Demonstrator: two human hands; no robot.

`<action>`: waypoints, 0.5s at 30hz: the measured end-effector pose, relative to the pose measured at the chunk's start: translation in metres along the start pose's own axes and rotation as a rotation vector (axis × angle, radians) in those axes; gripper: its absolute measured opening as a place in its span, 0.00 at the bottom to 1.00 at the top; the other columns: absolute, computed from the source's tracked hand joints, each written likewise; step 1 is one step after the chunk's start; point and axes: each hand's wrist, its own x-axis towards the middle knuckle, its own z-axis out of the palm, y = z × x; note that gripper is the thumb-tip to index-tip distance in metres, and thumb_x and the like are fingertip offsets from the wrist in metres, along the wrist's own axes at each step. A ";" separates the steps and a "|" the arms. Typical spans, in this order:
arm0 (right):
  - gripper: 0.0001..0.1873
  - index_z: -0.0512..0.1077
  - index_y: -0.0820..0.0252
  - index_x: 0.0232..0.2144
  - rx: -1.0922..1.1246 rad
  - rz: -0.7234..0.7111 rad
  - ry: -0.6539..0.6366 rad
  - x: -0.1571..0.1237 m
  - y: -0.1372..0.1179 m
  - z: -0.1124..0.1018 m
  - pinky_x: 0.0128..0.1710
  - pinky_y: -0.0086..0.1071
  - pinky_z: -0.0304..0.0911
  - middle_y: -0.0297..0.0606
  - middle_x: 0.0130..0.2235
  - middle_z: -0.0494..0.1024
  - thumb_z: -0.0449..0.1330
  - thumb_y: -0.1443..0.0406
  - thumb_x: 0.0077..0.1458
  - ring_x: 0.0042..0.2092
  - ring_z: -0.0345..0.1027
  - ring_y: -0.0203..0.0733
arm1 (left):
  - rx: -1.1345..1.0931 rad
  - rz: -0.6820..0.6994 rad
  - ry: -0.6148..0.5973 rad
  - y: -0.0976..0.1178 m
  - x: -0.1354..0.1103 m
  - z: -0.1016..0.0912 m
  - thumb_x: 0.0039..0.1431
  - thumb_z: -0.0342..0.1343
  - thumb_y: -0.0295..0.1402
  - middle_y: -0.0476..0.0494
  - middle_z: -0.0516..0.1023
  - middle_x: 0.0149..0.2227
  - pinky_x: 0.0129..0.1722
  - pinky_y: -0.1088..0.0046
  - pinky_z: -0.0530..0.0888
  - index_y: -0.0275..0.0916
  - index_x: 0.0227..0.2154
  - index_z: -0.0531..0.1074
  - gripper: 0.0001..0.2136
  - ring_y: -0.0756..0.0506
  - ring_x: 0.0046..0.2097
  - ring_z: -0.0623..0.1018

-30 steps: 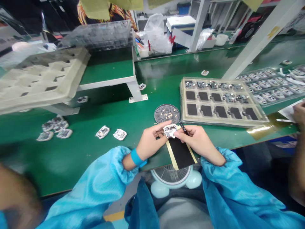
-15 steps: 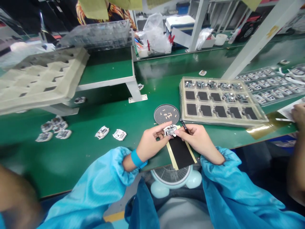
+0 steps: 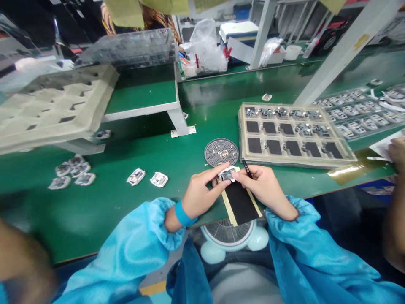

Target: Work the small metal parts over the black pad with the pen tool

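My left hand (image 3: 202, 190) is closed on a small white-framed electronic part (image 3: 227, 173), thumb at its near edge and fingers behind it. My right hand (image 3: 264, 183) grips a slim black tool (image 3: 246, 168) with white lettering, its upper end pointing up and away; the working end is hidden by the fingers. The right thumb and fingertips also touch the right side of the part. Below both hands, a black mat strip (image 3: 242, 204) with yellow tape edges overhangs the table edge. Just beyond the part lies a round grey perforated dish (image 3: 218, 147) with several tiny pale pieces.
A beige compartment tray (image 3: 297, 159) with circuit boards stands right of the dish. Loose white-framed parts (image 3: 159, 179) lie to the left, with a small cluster (image 3: 76, 166) further over. A shelf leg (image 3: 179, 122) rises behind. Another person's hand (image 3: 398, 150) is at far right.
The white-framed part has shifted and tilted slightly between my hands, and my left fingers have moved a little around it. The black tool has moved slightly right.
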 end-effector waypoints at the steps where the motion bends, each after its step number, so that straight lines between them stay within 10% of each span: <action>1: 0.16 0.76 0.61 0.25 0.004 -0.001 -0.005 0.000 0.001 0.000 0.29 0.30 0.57 0.32 0.24 0.74 0.69 0.54 0.53 0.27 0.63 0.34 | -0.006 -0.016 0.001 0.001 0.000 0.000 0.61 0.63 0.35 0.46 0.81 0.32 0.35 0.71 0.74 0.39 0.57 0.77 0.21 0.50 0.29 0.72; 9: 0.17 0.71 0.57 0.32 0.166 -0.096 0.041 -0.003 0.003 0.006 0.31 0.29 0.61 0.30 0.32 0.76 0.75 0.62 0.45 0.31 0.65 0.34 | -0.632 -0.375 -0.126 0.008 0.002 0.001 0.57 0.67 0.34 0.39 0.85 0.39 0.39 0.67 0.82 0.35 0.54 0.78 0.22 0.42 0.38 0.85; 15: 0.10 0.76 0.58 0.35 0.061 -0.101 -0.037 -0.003 0.004 0.009 0.32 0.32 0.61 0.33 0.31 0.77 0.69 0.60 0.54 0.30 0.66 0.36 | -0.624 -0.316 -0.093 0.006 0.004 0.002 0.57 0.67 0.34 0.38 0.81 0.48 0.36 0.71 0.81 0.35 0.48 0.79 0.17 0.46 0.36 0.84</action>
